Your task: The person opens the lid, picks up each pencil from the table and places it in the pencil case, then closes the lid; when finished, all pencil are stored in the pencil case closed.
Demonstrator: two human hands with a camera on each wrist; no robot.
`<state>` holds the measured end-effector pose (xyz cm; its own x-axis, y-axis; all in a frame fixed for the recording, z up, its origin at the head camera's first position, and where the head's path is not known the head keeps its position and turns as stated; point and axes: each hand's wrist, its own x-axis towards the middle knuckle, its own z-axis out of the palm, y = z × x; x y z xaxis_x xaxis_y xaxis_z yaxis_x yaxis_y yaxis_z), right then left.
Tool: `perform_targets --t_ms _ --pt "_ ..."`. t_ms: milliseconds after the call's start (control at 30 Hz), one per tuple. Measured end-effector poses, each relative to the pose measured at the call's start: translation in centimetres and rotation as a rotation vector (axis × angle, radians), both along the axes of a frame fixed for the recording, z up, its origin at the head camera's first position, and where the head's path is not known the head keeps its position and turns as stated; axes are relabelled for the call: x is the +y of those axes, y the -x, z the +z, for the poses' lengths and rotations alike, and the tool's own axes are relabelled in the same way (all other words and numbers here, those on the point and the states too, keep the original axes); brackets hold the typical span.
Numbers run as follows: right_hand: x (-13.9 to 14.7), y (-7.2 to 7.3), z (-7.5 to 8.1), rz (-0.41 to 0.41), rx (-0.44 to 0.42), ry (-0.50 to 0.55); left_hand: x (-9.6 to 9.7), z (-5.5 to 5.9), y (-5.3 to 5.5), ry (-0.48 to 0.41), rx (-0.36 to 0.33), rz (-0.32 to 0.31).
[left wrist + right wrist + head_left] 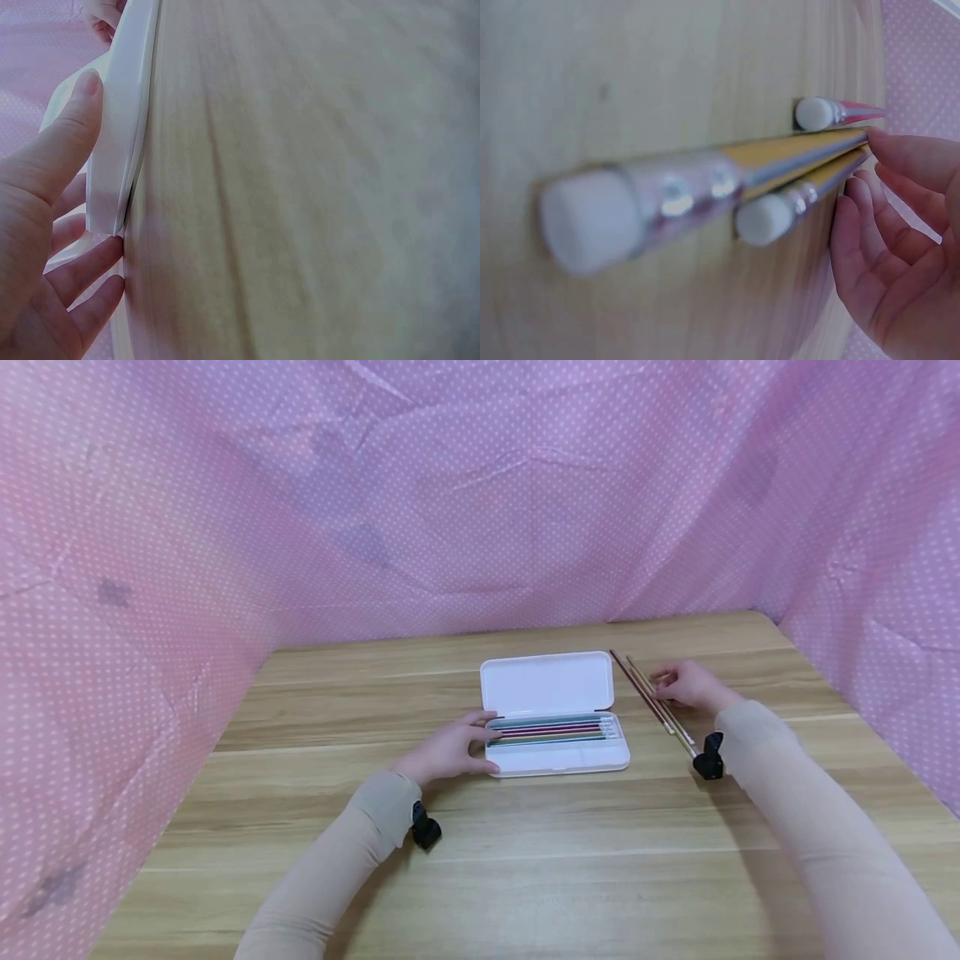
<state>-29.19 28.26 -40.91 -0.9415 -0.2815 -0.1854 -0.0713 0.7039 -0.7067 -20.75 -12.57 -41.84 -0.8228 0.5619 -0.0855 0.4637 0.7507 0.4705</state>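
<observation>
A white pencil case (528,762) lies with its lid (547,685) raised, holding several pencils (551,730) in a row, their white erasers toward the right. My left hand (453,747) grips the case's left end. In the left wrist view its thumb (71,124) presses the front wall while the other fingers sit around the end. To the right of the case, my right hand (686,683) pinches a yellow pencil (780,161) at the thumb side; the fingertip contact is partly hidden. A second yellow pencil (810,191) and a red pencil (861,112) lie alongside.
The wooden table (525,877) bears the case and the loose pencils. Pink dotted cloth (480,510) hangs behind and at both sides. A small black camera sits on each wrist, the right one (708,758) close to the pencils' eraser ends.
</observation>
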Motion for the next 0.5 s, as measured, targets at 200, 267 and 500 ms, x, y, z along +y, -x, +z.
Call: perform_targets --t_ms 200,267,500 --pt "0.01 -0.18 -0.10 0.000 0.029 -0.030 -0.09 -0.11 -0.05 0.007 0.007 -0.004" --pt "0.01 -0.19 -0.17 0.000 0.037 -0.038 -0.11 -0.15 -0.02 0.008 0.009 -0.001" --pt "0.10 -0.21 -0.10 0.003 0.051 -0.048 -0.11 0.05 0.03 0.002 0.006 0.002"
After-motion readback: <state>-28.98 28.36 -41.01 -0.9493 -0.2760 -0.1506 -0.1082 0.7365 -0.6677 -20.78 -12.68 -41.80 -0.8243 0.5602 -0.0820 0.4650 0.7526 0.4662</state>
